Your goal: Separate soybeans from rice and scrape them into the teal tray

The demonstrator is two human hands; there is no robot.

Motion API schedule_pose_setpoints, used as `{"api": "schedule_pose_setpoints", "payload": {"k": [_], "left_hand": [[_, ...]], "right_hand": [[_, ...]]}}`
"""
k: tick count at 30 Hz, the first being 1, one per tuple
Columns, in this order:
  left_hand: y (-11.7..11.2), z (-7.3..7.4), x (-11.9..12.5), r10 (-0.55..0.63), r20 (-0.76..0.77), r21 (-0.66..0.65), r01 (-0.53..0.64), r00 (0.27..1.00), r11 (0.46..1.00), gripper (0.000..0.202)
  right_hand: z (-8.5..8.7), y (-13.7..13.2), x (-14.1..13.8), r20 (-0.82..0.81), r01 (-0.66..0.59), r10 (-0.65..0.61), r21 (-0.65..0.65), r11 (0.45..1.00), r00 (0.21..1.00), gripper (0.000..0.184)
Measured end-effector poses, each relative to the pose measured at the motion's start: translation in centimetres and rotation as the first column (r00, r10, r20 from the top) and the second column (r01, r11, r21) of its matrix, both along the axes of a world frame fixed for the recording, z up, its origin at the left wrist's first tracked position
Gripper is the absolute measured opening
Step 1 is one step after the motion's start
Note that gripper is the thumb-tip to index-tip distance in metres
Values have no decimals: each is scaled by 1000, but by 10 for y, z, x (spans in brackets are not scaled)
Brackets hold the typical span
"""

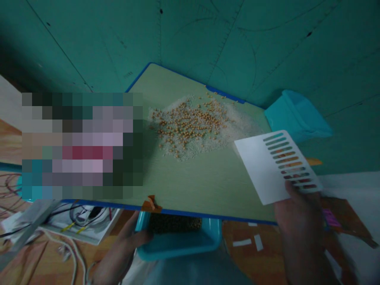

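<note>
My right hand (pixel 299 217) grips a white slotted plastic plate (pixel 257 168) above the right end of the table. Its fingers show through the slots, with the thumb on top. My left hand (pixel 130 239) is closed round the left rim of a blue plastic bin (pixel 178 247) under the table's front edge. Small dark grains or beans (pixel 175 223) lie inside this bin; the table edge partly covers it. On the light green table (pixel 204 182), yellowish round beans (pixel 190 122) are spread over and among white rice-like grains (pixel 204 147).
A second blue bin (pixel 297 114) leans at the table's far right corner, against the green wall mat (pixel 208 35). An open white box of cables (pixel 89 221) stands lower left. Orange tape (pixel 151 204) sticks up at the front edge. A pixelated patch hides the left side.
</note>
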State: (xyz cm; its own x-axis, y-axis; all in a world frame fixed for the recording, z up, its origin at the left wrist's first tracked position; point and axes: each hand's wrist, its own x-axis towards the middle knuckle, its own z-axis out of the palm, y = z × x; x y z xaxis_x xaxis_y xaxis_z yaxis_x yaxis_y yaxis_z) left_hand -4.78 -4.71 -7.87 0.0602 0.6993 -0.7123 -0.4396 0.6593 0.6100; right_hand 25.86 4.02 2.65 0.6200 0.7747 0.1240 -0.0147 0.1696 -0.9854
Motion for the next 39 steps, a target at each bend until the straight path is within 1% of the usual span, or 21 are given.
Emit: {"api": "schedule_pose_setpoints", "payload": {"k": [3,6,9,12,16,18,20,23,25,27,29,30,32,34,36,39], "left_hand": [[0,-2,2,-1,6,-35,2,1000,999,42],[1,-3,3,-36,25,-8,36,999,999,48],[1,-6,3,-61,13,6,61,998,998,50],[-2,-9,1,-78,-17,17,78,997,997,51],[-4,-9,2,-24,-55,44,27,998,999,44],[-4,-6,3,-4,-57,56,7,998,998,44],[-3,-4,4,1,-37,68,1,999,998,46],[-3,0,4,3,-15,102,-1,1000,995,49],[-4,2,3,9,18,119,-11,1000,993,49],[-5,2,2,30,52,99,-35,998,994,49],[-6,2,1,53,35,73,-55,998,996,48],[-6,1,1,62,11,70,-63,998,996,48],[-6,0,0,68,-6,78,-67,998,995,49],[-6,-1,0,55,41,90,-59,998,994,52],[-6,0,0,50,82,89,-57,995,994,53],[-5,1,1,68,72,89,-75,995,993,50]], "right_hand": [[3,-2,-10,-64,-51,52,19,999,997,42],[4,0,-22,-85,-147,149,29,989,985,38],[8,9,-34,-111,-250,251,20,968,962,33],[15,25,-48,-73,-334,334,13,942,940,30],[25,59,-67,22,-487,487,2,873,873,21],[26,83,-75,87,-539,538,-9,842,838,14],[25,108,-81,133,-587,583,-17,810,801,11],[25,143,-93,146,-662,651,39,748,745,11],[26,159,-104,170,-691,673,82,719,720,11],[27,170,-115,194,-696,672,93,712,714,12],[28,177,-125,195,-705,683,71,706,704,13],[29,179,-128,185,-722,704,54,690,686,13],[31,184,-133,150,-770,758,34,637,634,12],[34,189,-135,113,-818,813,-1,575,571,12],[37,193,-136,78,-850,850,-44,525,521,14],[38,197,-142,20,-899,901,-57,434,434,16]]}}
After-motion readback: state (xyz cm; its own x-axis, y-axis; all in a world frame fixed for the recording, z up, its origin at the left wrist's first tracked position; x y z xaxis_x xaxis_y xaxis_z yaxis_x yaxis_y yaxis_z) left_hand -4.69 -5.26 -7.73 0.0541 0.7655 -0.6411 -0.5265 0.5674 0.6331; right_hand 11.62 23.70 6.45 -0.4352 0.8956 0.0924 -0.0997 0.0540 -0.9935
